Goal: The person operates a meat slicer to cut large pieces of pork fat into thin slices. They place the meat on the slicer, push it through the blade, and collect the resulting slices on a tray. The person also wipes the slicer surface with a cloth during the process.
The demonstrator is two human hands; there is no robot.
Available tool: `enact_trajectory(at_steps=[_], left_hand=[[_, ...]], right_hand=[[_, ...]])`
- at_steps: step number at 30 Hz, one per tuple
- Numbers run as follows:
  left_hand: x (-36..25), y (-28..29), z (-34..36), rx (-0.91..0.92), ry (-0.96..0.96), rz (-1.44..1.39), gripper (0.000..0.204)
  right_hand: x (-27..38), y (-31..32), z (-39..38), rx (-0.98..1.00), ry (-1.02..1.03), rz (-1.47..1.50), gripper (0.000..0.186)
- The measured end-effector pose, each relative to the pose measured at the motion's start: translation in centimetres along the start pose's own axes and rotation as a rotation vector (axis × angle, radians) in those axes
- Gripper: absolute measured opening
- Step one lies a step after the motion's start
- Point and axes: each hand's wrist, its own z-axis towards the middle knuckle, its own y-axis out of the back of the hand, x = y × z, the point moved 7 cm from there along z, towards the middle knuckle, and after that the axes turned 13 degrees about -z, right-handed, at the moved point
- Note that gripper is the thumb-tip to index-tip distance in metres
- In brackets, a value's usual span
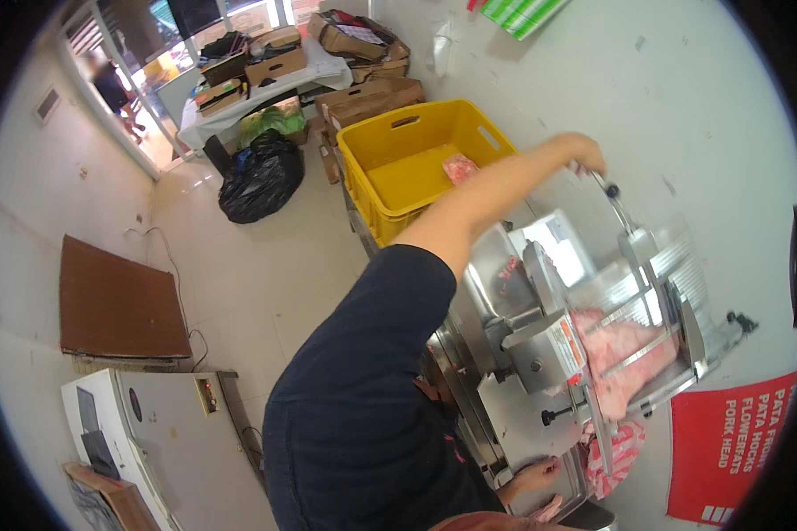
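Note:
My left arm, in a dark sleeve, reaches up and across to the right. At its end my left hand is closed around the handle of a metal meat slicer. A large piece of pale pink meat lies on the slicer's carriage, partly behind its metal bars. Low in the view, my right hand is by a metal tray below the slicer. Its fingers look curled, and whatever they hold is hidden. Pink meat shows beside that hand.
Behind the slicer stands a yellow crate with a packet of pink meat inside. A pink-and-white striped bag sits by the wall, near a red sign. A black garbage bag and a white chest freezer are leftward.

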Motion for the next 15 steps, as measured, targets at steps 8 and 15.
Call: enact_trajectory(at_steps=[8,15], left_hand=[[11.8,11.3,-0.9,-0.186,0.09,-0.043,0.041],[13.1,13.1,1.2,-0.079,0.339,0.095,0.045]], right_hand=[[-2.9,-1.6,-0.6,-0.076,-0.096,0.234,0.029],[-2.1,-1.1,-2.0,-0.207,-0.103,0.056,0.024]])
